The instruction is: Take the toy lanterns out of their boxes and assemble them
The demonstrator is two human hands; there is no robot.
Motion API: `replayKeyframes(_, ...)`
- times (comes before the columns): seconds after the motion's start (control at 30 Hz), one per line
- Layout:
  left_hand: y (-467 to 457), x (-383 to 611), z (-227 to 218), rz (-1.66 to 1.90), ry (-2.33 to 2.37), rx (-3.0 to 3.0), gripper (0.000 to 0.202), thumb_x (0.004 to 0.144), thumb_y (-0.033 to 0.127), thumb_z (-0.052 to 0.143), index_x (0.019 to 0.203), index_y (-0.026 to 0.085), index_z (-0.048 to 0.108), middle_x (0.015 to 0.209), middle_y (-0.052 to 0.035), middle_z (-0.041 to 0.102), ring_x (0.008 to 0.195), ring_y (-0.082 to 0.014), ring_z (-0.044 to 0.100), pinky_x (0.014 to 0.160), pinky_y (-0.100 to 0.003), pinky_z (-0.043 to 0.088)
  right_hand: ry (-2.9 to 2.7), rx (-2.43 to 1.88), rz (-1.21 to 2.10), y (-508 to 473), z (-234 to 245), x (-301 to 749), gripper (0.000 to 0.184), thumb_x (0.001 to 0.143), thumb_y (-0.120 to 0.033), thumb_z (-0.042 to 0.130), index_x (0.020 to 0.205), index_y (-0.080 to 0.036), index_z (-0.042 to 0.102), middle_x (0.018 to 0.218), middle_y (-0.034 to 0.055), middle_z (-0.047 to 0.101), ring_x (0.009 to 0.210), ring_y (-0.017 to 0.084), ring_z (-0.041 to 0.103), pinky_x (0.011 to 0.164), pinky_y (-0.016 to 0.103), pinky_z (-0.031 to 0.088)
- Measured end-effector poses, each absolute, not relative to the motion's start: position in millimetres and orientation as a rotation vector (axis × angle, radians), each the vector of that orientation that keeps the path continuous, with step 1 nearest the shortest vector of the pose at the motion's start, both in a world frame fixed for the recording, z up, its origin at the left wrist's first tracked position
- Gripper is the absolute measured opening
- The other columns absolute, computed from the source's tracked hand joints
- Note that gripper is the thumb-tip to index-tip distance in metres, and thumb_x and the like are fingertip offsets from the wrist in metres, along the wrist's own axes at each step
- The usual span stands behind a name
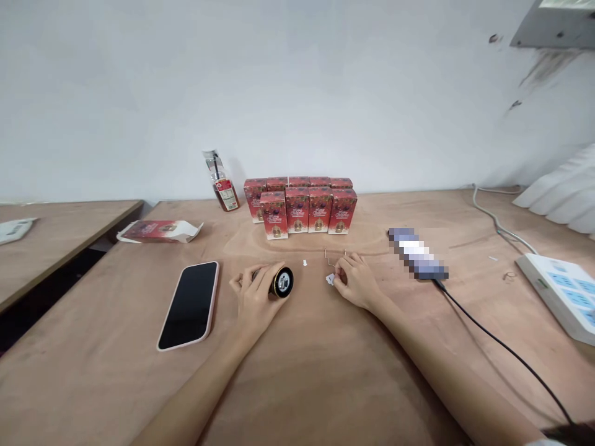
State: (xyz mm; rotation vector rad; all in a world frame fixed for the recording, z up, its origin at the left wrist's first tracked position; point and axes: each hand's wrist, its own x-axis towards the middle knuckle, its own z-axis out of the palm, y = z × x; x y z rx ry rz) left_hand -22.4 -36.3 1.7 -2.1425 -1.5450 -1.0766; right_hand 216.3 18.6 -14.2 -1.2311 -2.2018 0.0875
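My left hand (255,291) is wrapped round a short black cylinder (283,282) with a gold rim. It is tipped on its side, and its round end, with a silvery recess, faces me. My right hand (357,282) rests low over the table with its fingers pinched together at a thin bent wire (330,261); the fingers partly hide the wire. A small white paper scrap (330,279) lies beside those fingertips. Between the two hands is another tiny white scrap (305,263).
Several red Christmas boxes (297,210) stand in two rows at the back. An opened red box (160,231) and a phone (189,305) lie left. A bottle (225,189) leans near the wall. Right are a blurred-out phone (416,253) with a black cable (502,341) and a power strip (560,294).
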Motion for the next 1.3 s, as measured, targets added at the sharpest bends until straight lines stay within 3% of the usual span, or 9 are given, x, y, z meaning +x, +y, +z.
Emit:
replayKeyframes(0.17,-37,-21,1,-1.073,-1.541,-2.150,0.037,0.075,0.024,0.067,0.111,0.023,0.057,0.102,-0.0035,0.070,0.094,-0.0248,0.053,0.080,-0.039,0.025,-2.238,-1.229,0.040,18,-14,213,0.010,0.072,-0.014,0.052,0.068,-0.021,0.045,0.069,0.0030,0.056,0.075,0.022,0.046,0.071,0.034,0.034)
replayKeyframes(0.57,-40,-18,1,-1.084,-1.498,-2.194,0.038,0.076,0.024,0.066,0.113,0.022,0.056,0.100,-0.0034,0.070,0.095,-0.0246,0.053,0.080,-0.039,0.025,-2.230,-1.223,0.127,9,-19,193,0.014,0.092,-0.025,0.045,0.082,-0.020,0.055,0.083,0.0031,0.063,0.082,0.022,0.052,0.076,0.034,0.037)
replayKeyframes(0.87,-41,-17,2,-1.096,-1.487,-2.228,0.035,0.077,0.026,0.064,0.111,0.022,0.057,0.100,-0.0049,0.070,0.096,-0.0250,0.054,0.080,-0.039,0.025,-2.090,-1.397,-0.052,10,-21,197,0.013,0.087,-0.020,0.045,0.085,-0.018,0.057,0.091,0.0091,0.059,0.089,0.026,0.052,0.076,0.036,0.039)
replayKeyframes(1.3,-41,-16,5,-1.095,-1.486,-2.234,0.032,0.078,0.025,0.062,0.110,0.022,0.058,0.098,-0.0055,0.071,0.094,-0.0250,0.054,0.079,-0.038,0.024,-2.396,-1.011,0.040,3,-12,193,0.018,0.093,-0.030,0.047,0.100,-0.019,0.059,0.099,0.0066,0.062,0.088,0.021,0.051,0.077,0.034,0.037)
